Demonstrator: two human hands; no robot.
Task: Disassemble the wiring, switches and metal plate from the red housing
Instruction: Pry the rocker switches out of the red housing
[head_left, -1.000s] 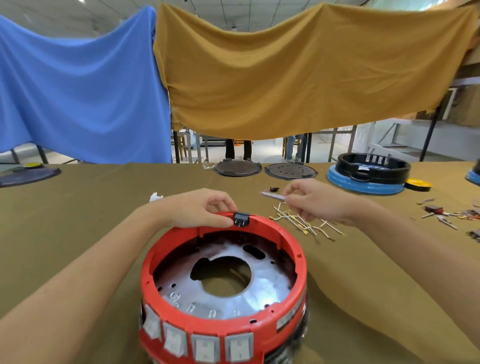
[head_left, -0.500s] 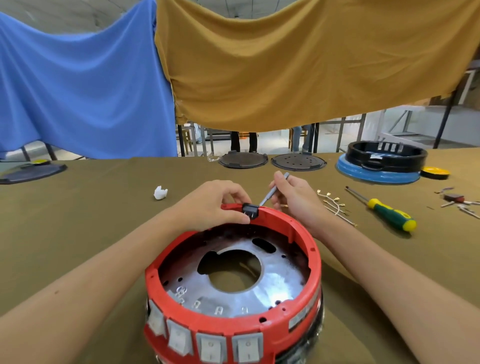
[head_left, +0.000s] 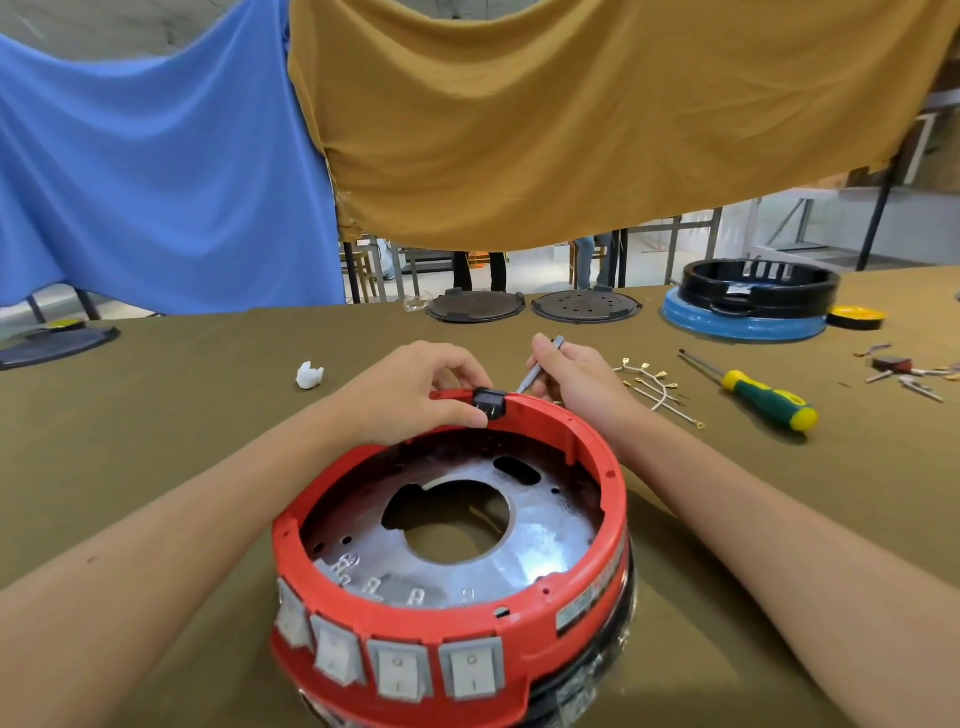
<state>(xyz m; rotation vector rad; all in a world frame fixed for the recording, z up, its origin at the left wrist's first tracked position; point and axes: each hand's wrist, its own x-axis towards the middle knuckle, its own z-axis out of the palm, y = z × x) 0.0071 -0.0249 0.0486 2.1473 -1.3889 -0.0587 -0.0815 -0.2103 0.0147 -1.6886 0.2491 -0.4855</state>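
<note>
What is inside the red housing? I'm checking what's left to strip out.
Inside the red housing lies the metal plate with a big central hole. Switch terminals poke up along its near edge. Anything beneath the plate is hidden.

Rocker switches (head_left: 470, 674) on red housing (head_left: 571, 431) front: "O" and "I" marks; label on housing side illegible

Red housing (head_left: 545, 629), grey rocker switches (head_left: 395, 670), silver metal plate (head_left: 550, 540), olive tablecloth (head_left: 156, 441), green-yellow screwdriver (head_left: 763, 397).
</note>
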